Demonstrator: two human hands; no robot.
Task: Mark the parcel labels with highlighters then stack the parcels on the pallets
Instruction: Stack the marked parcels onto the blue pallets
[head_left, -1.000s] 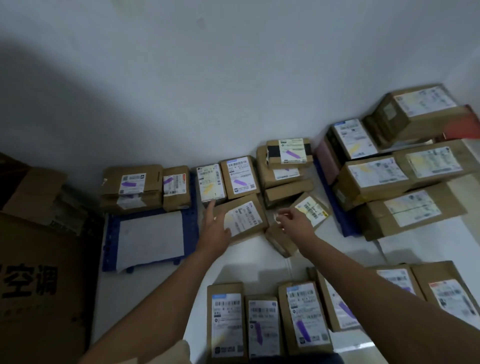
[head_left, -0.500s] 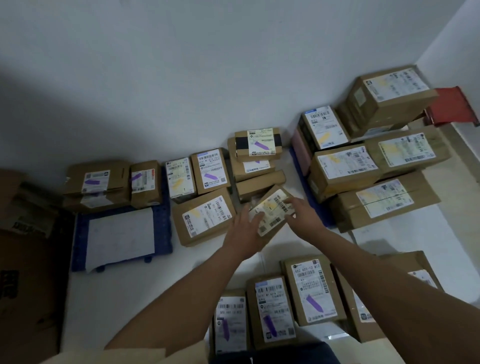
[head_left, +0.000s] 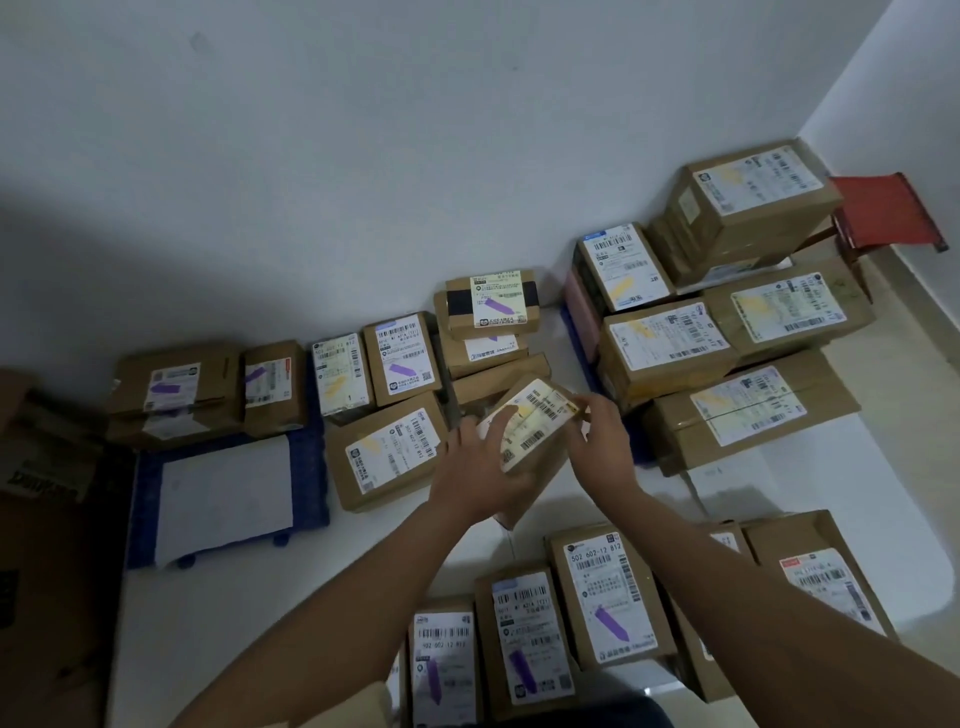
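Observation:
Both my hands hold a small brown parcel (head_left: 535, 415) with a yellow-marked label, tilted just in front of the stacked parcels. My left hand (head_left: 480, 467) grips its near left side, thumb across the label. My right hand (head_left: 597, 441) pinches its right end. Left of it lies a flat parcel (head_left: 387, 449) with a yellow mark, beside the blue pallet (head_left: 306, 467). Behind stand parcels marked purple (head_left: 400, 358) and yellow (head_left: 340, 374). No highlighter is visible.
A second blue pallet (head_left: 582, 338) at the right carries several larger yellow-marked boxes (head_left: 748, 410). Several purple-marked parcels (head_left: 602, 597) lie on the floor near me. White paper (head_left: 223, 493) covers the left pallet. A big carton (head_left: 47, 545) stands at the left, a red object (head_left: 883, 213) in the corner.
My left hand left the flat parcel and joined the right on the small parcel, which has been lifted and tilted up. The view shifted right.

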